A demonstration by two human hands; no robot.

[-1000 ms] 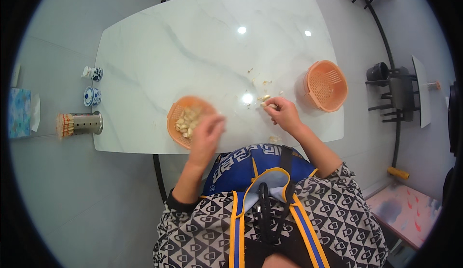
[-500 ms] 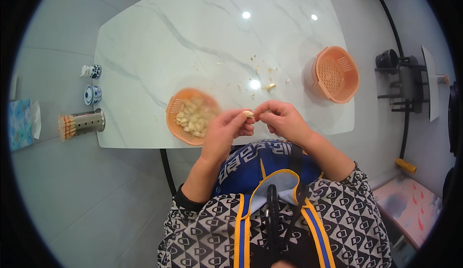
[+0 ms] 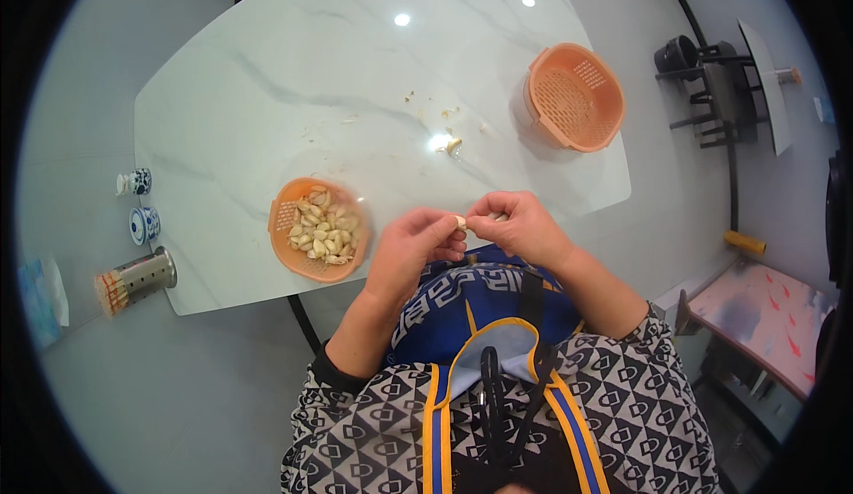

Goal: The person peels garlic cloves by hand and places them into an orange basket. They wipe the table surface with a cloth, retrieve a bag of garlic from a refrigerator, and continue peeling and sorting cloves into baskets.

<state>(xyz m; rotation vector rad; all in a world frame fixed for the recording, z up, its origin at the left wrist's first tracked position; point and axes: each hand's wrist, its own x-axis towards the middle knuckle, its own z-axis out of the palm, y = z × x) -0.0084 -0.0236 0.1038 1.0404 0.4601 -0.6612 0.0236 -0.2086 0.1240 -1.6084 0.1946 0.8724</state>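
Close to the table's near edge, my left hand (image 3: 411, 245) pinches a pale garlic clove (image 3: 461, 223) between thumb and fingers. My right hand (image 3: 522, 227) meets it from the other side, thumb and forefinger closed on the clove's right end. Something small and pale shows by the right fingers, too small to name. To the left of my hands stands an orange basket (image 3: 283, 254) holding many garlic cloves (image 3: 327, 232). A second orange basket (image 3: 577, 99) with a perforated bottom sits farther off at the right. Bits of garlic skin (image 3: 454, 147) lie on the marble-patterned table between them.
Along the left edge of the white table (image 3: 267, 139) are two blue-and-white pots (image 3: 144, 225) and a metal holder (image 3: 149, 277) with chopsticks. A tissue box (image 3: 40, 298) is beyond. At the right are a dark chair (image 3: 730, 94) and a pink-topped stool (image 3: 755, 312).
The view has shifted and turned, so the table and baskets appear farther left. My right fingertips have come closer to the left ones and now meet at the clove.
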